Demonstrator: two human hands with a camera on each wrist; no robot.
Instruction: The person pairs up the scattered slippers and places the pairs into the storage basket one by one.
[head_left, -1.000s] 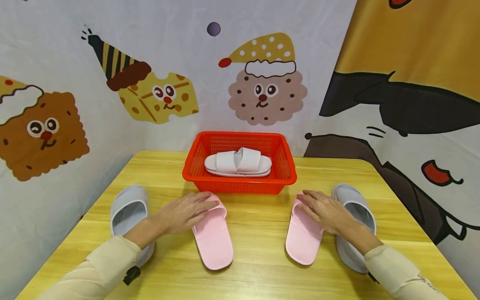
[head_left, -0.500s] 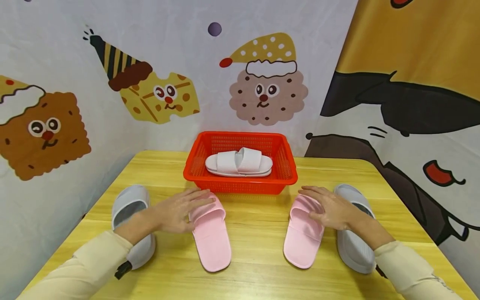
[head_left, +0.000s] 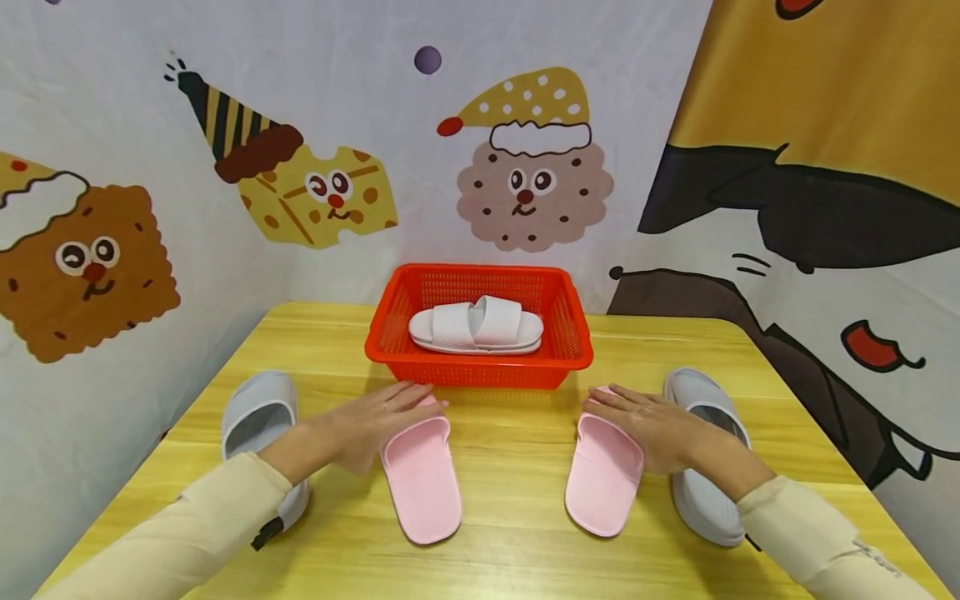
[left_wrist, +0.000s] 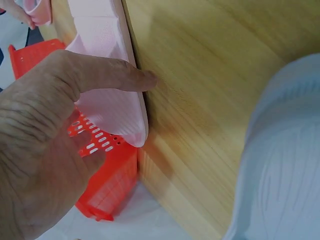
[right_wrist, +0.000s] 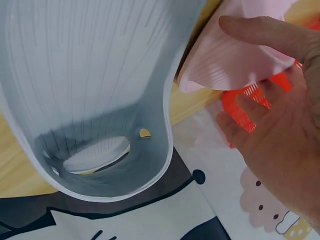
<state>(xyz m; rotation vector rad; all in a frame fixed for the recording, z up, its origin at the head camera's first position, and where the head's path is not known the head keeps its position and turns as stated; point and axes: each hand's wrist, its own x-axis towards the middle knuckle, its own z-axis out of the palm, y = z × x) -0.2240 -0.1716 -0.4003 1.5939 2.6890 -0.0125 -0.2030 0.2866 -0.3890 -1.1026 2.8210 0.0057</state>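
1. Reaching further across the toe, the left hand (head_left: 367,429) now lays its fingertips over the strap of the left pink slipper (head_left: 423,483); half a second ago they sat nearer its 10 o'clock edge.
2. I see the right hand (head_left: 656,427) lower over the toe of the right pink slipper (head_left: 606,483), its thumb now lost from the head view.
3. Both hands are spread, fingers loosely parted, neither pinching anything I can make out. How firmly they press, I cannot tell.
4. Both pink slippers lie on the surface (head_left: 517,508), toes roughly to 12 o'clock, and have hardly moved over that half-second. I judge that only the hands' pose changed, leaving the pair's placing as it was.
5. The basket (head_left: 480,372) with the white slippers (head_left: 476,327) sits between them towards 12 o'clock; the left grey slipper (head_left: 262,417) is at 9, the right grey slipper (head_left: 705,507) at 3.
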